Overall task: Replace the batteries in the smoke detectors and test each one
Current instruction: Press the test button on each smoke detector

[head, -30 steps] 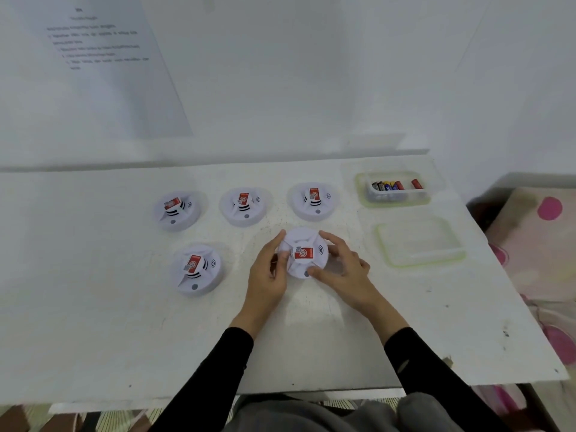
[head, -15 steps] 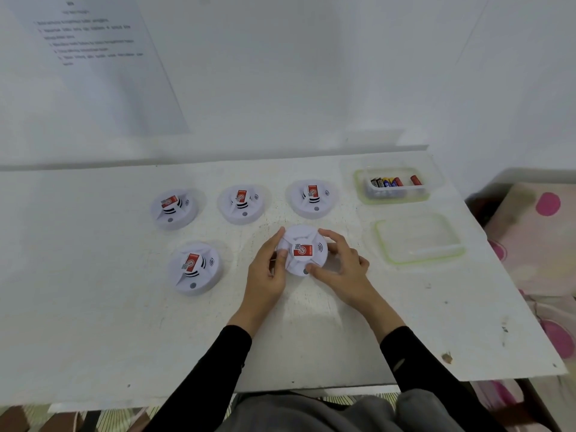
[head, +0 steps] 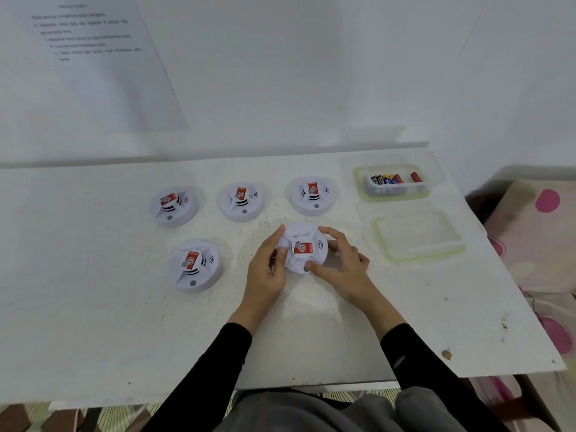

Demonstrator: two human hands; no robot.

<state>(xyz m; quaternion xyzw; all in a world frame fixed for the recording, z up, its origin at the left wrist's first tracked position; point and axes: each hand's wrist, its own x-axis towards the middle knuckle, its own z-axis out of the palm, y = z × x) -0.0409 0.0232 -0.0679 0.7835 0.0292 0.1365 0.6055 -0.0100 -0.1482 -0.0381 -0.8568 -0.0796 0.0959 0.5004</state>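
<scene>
A round white smoke detector [head: 304, 236] with a red label sits at the table's middle between both hands. My left hand [head: 267, 269] grips its left rim, thumb on its top. My right hand [head: 341, 266] curls round its right rim, thumb pressing near the grey button at its front. Three more detectors stand in a back row, the left one [head: 173, 206], the middle one [head: 243, 201] and the right one [head: 312, 195]. Another detector [head: 194, 265] lies at the front left. A clear tub [head: 393, 190] at the back right holds several batteries [head: 388, 179].
The tub's clear lid [head: 419, 236] lies on the white table [head: 93, 307] just right of my right hand. A printed sheet [head: 90, 35] hangs on the wall at the back left. A pink spotted cloth [head: 542, 232] lies beyond the table's right edge.
Both hands keep hold of the same detector; it looks turned a little between them. The view has tilted slightly upward.
</scene>
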